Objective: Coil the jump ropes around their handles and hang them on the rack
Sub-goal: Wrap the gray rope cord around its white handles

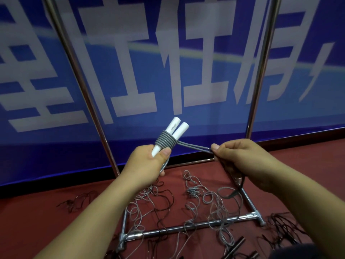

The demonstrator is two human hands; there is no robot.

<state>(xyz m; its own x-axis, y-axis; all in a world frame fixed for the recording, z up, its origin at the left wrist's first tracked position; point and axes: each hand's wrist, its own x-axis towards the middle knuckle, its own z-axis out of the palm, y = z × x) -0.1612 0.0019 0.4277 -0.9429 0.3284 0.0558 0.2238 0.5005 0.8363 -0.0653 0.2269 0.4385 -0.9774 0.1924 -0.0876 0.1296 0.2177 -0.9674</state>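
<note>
My left hand (149, 161) grips two white jump-rope handles (174, 131) held side by side and pointing up to the right. Several turns of grey rope (167, 142) are coiled tightly around them just above my thumb. From the coil a doubled strand of the grey rope (194, 147) runs to the right. My right hand (240, 157) pinches that strand between thumb and fingers, and the rest of it hangs down below the hand. The metal rack (259, 71) stands straight ahead, its two uprights rising out of the frame.
Loose grey ropes (197, 195) and dark ropes (281, 227) lie tangled on the red floor around the rack's base bar (186, 228). Dark handles (237, 247) lie at the bottom right. A blue banner (130, 62) with large white characters hangs behind the rack.
</note>
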